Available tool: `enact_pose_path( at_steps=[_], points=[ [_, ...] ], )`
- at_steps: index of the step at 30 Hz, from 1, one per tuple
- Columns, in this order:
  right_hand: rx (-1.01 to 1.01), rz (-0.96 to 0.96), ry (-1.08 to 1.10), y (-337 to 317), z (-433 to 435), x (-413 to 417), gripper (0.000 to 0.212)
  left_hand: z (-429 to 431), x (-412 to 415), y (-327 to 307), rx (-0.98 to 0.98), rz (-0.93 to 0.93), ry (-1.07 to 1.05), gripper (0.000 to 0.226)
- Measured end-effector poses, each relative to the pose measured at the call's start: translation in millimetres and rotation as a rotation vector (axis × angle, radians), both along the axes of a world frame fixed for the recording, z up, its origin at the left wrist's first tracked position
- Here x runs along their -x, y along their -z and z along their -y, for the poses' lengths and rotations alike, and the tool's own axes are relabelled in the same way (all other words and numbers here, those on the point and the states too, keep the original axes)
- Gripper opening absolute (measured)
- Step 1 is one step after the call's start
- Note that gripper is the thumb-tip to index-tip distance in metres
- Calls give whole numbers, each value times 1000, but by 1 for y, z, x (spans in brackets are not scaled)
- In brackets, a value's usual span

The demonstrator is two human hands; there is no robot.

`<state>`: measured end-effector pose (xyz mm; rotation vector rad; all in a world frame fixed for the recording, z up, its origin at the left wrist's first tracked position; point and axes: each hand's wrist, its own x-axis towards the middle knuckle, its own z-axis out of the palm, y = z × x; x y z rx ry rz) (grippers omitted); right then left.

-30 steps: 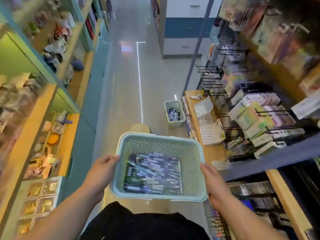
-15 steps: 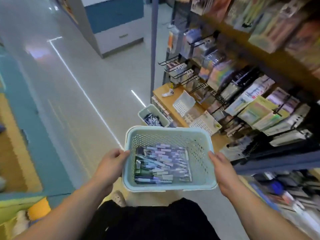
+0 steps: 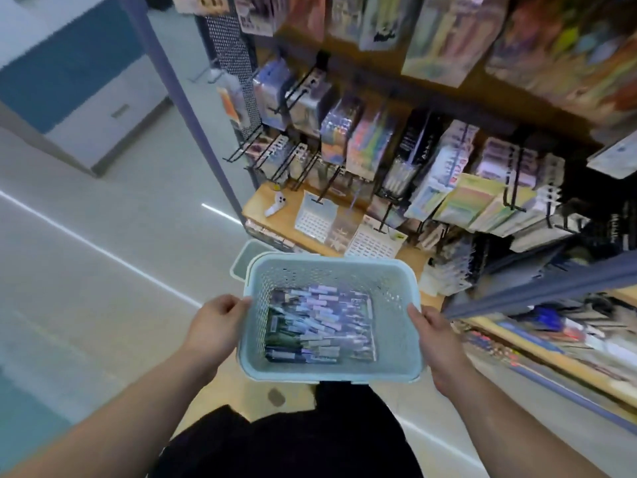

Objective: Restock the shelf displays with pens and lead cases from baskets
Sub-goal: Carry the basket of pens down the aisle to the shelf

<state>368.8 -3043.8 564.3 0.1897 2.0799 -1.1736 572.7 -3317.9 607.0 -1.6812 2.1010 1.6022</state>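
The left hand (image 3: pixel 215 326) and right hand (image 3: pixel 436 339) each hold a side of the blue basket (image 3: pixel 331 262), fingers curled on its rim. Pens (image 3: pixel 320 326) lie inside it. The shelf (image 3: pixel 262 205) is just past the basket. Next, I think: set the basket down and pick out pens.

We see a glossy grey floor (image 3: pixel 103 288) crossed by a pale streak of light, a blue and white cabinet (image 3: pixel 79 81) at upper left, and a small white gadget (image 3: pixel 275 205) lying well to its right.
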Motion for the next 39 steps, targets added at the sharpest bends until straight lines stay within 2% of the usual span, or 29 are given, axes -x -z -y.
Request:
enact_pose_path(
  at_steps=[2, 6, 9, 17, 23, 28, 31, 34, 39],
  points=[
    [-57, 29, -5, 20, 4, 21, 50, 9, 19, 19, -9, 45, 41, 40],
    [-175, 58, 42, 58, 23, 51, 39, 36, 55, 68, -149, 96, 103, 36],
    [-232, 101, 90, 104, 47, 67, 39, 66, 82, 126, -260, 129, 161, 32],
    [-479, 141, 264, 304, 82, 84, 36, 152, 170, 366, -439, 205, 502, 23],
    [-521, 223, 338, 451, 80, 104, 34, 138, 213, 514, -341, 303, 593, 33],
    [-549, 231, 437, 555, 84, 107, 49, 115, 231, 596, -39, 455, 788, 45],
    [-526, 232, 548, 594, 85, 103, 49, 105, 239, 628, 86, 485, 835, 45],
    [-474, 209, 549, 623, 84, 101, 44, 98, 251, 645, 213, 524, 891, 36],
    [-395, 109, 525, 651, 90, 99, 47, 96, 246, 659, 231, 549, 764, 28]
  ],
)
